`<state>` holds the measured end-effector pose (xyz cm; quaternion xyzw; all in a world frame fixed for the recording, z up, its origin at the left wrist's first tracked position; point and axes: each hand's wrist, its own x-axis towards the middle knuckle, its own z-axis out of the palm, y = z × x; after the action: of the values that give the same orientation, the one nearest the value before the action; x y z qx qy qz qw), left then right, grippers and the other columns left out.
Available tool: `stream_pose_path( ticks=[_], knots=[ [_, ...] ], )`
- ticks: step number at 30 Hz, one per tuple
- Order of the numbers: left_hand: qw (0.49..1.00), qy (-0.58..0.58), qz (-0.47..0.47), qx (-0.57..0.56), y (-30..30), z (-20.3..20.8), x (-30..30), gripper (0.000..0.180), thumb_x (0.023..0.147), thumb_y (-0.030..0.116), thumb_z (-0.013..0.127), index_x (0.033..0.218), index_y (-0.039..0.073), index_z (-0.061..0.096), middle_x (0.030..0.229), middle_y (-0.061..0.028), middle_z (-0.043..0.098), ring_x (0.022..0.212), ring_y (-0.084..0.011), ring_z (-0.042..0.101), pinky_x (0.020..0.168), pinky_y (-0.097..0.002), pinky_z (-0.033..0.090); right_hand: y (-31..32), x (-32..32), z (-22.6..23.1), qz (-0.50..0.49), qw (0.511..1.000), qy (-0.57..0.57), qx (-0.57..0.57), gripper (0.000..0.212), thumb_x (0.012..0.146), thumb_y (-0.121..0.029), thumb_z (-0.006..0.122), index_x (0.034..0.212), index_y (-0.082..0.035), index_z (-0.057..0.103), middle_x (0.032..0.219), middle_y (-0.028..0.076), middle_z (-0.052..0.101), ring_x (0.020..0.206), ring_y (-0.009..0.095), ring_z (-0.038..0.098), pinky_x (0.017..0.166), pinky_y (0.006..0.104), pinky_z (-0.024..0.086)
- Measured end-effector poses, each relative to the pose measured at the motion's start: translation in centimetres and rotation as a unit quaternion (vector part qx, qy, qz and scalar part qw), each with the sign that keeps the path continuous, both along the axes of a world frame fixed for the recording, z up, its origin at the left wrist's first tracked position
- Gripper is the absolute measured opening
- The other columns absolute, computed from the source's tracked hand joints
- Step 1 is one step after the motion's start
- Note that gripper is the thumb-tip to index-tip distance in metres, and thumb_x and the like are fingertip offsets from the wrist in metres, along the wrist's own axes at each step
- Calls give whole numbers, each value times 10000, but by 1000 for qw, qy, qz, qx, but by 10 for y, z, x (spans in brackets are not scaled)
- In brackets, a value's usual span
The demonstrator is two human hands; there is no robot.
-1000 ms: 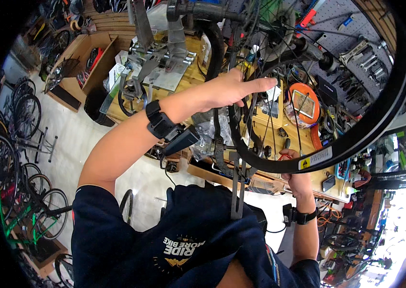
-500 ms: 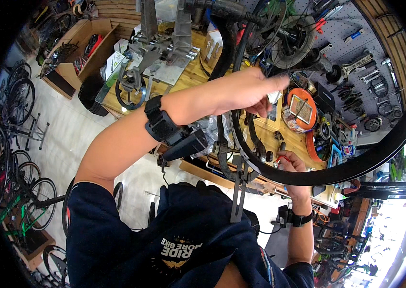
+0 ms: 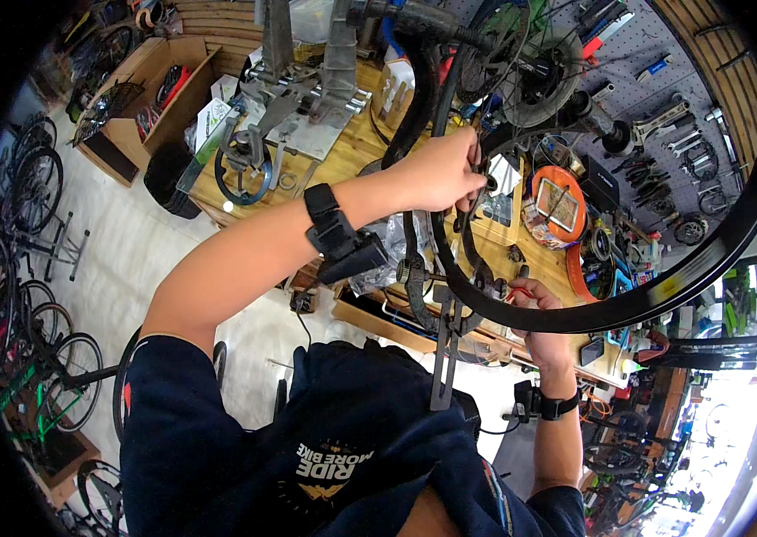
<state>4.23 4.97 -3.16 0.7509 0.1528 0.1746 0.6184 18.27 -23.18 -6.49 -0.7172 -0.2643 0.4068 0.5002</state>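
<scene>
A black bicycle wheel rim (image 3: 593, 319) stands in a dark truing stand (image 3: 407, 268), its spokes running to a hub (image 3: 539, 76) at the top. My left hand (image 3: 441, 174) reaches through beside the rim's left part, fingers curled inward among the spokes; what they pinch, if anything, is hidden. At the rim's lower edge, my right hand (image 3: 541, 313) is closed around a small red tool (image 3: 520, 294), mostly covered by the fingers and held close to the rim.
A wooden workbench (image 3: 329, 183) carries a metal fixture (image 3: 293, 112), an orange round container (image 3: 557, 208) and loose parts. A pegboard (image 3: 656, 36) of hand tools hangs behind. Several bicycles (image 3: 47, 358) stand at the left, and a wooden box (image 3: 141, 107) sits at the upper left.
My left hand has drawn back leftward and curled its fingers. The wheel has turned, bringing a yellowish mark down along the rim's right side. My right hand stays by the lower rim.
</scene>
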Motion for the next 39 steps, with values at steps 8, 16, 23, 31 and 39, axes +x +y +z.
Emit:
stream_pose_path(
  ticks=[8,16,23,31,39],
  knots=[
    [999,-9,-40,-35,8,-8,1,152,942,65,587,984,-3,458,770,-101,649,613,-170,663,558,-291,496,9,-1,4,12,998,-47,32,220,988,-124,537,1167,-4,581,884,-13,586,776,40,513,697,185,421],
    [982,24,-25,-183,-5,-1,-14,515,999,418,488,1268,-15,420,1080,-149,589,815,-173,654,704,-269,505,55,-6,63,135,981,-138,28,301,927,-153,599,1174,13,559,792,-12,556,658,51,494,570,200,391],
    [998,27,12,-54,-50,26,-34,756,853,459,705,1275,-100,420,1128,-182,579,993,-216,584,844,-327,481,90,-23,63,212,975,-59,-4,304,913,-207,688,1085,24,591,764,3,591,651,91,550,584,231,448],
    [997,7,4,-73,-44,0,-30,983,822,480,737,1437,-126,266,1265,-209,519,1084,-238,547,910,-331,452,108,-7,23,295,939,-146,100,212,864,-180,666,933,15,620,668,83,581,609,162,561,566,294,419],
    [985,-45,-10,-166,-59,23,-37,546,920,220,639,1365,-32,448,1202,-94,591,1111,-152,555,920,-296,460,111,-22,14,240,901,-319,169,461,787,-394,761,811,54,652,713,249,632,743,401,652,681,436,518]
  ],
)
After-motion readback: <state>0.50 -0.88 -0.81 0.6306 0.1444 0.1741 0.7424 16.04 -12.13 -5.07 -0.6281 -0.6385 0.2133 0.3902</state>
